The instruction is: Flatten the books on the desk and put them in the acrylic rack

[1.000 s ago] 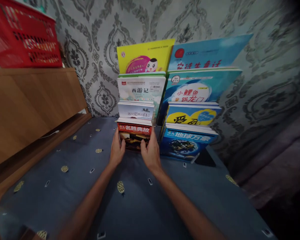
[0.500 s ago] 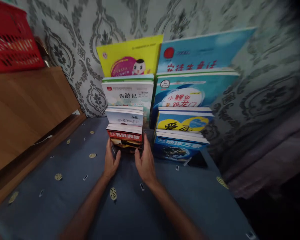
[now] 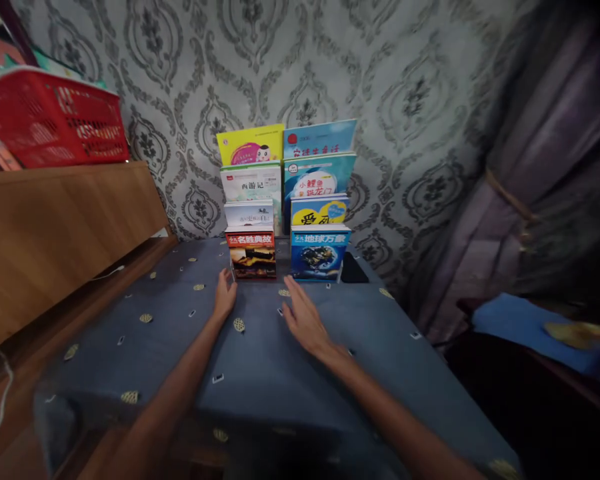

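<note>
Upright books stand in two side-by-side columns, stepped up toward the back. At the front left is a book with a red title band and dark cover [image 3: 253, 257]; at the front right is a blue book with a globe picture [image 3: 320, 257]. Behind them rise a white book [image 3: 247, 187], a blue and yellow book [image 3: 320, 212], a teal book [image 3: 337, 175], a yellow book [image 3: 237, 140] and a taller blue book [image 3: 325, 132]. My left hand [image 3: 225, 295], fingers extended, is by the front left book's lower left corner. My right hand [image 3: 304, 319] is open before the gap between columns, holding nothing.
A dark blue patterned cloth [image 3: 260, 367] covers the table. A black flat object [image 3: 354, 268] lies right of the books. At left, a red basket [image 3: 65, 120] sits on a wooden cabinet [image 3: 70, 220]. Patterned wallpaper [image 3: 415, 100] is behind; a tied curtain [image 3: 485, 227] hangs at right.
My hands were at either side of the front left book; the right has come off it toward me and the left has drawn slightly away. My view has pulled back, making the books look smaller.
</note>
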A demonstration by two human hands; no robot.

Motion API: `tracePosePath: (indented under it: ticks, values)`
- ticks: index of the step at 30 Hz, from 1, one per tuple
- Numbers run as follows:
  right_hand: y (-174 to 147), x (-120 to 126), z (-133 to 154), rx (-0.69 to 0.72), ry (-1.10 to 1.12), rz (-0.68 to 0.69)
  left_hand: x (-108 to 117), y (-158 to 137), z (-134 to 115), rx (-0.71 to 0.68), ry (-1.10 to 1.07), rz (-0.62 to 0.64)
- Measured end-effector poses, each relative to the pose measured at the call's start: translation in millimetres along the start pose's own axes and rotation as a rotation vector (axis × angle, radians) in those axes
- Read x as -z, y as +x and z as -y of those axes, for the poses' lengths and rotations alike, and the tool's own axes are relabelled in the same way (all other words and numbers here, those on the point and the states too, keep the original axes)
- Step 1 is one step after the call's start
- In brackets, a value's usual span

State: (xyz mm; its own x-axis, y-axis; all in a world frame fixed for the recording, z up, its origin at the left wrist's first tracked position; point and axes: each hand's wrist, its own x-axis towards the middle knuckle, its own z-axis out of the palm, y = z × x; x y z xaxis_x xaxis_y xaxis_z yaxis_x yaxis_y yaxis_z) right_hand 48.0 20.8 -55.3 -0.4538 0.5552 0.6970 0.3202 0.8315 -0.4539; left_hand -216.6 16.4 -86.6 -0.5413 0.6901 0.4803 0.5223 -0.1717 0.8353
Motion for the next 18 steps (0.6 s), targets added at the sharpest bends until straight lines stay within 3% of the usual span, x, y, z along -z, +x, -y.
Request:
tracePosePath:
  ticks: [3,6,9,13,18]
  values:
    - [-47,18,-23,-0.126,-0.098,0.081,5,-7,2,0.010,0.027,0.063]
    - [-69,36,-29,-0.273,-0.178,0.183,5,-9,-2,-0.002,0.067,0.114]
    - [-68,46,-22,-0.334,-0.208,0.272,5,-12,-13,-0.023,0.125,0.157]
    - [-60,48,-14,-0.353,-0.229,0.286,10,-20,-36,-0.068,0.197,0.214]
    - [-62,44,-18,-0.324,-0.226,0.241,4,-44,-87,-0.192,0.213,0.297]
